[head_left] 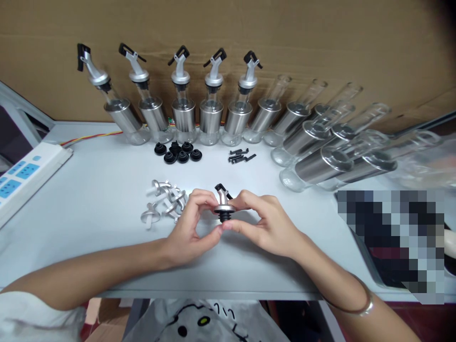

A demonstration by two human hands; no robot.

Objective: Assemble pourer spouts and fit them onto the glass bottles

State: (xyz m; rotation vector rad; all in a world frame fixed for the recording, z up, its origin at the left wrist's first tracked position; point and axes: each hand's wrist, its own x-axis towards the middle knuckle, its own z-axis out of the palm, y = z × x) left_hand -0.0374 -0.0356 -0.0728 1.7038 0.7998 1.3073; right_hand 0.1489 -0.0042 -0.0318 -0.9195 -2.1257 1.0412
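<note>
Between my two hands is a bottle pourer (224, 208), upright, with a silver spout, a black lever on top and a ribbed black stopper below. My left hand (194, 222) pinches it from the left, thumb under the stopper and fingers at the silver rim. From the other side, my right hand (265, 221) grips the same pourer, its thumb also low by the stopper. Just left of my left hand lie several loose silver spouts (171, 199). Farther back sit several black stoppers (182, 156) and a small group of black levers (240, 156).
Along the cardboard backdrop (228, 28) stand several glass bottles with steel sleeves (183, 116) and pourers fitted. Several bottles without pourers (320, 159) stand at the right. A white power strip (28, 173) lies at left; a dark, pixelated flat object (384, 247) is at right.
</note>
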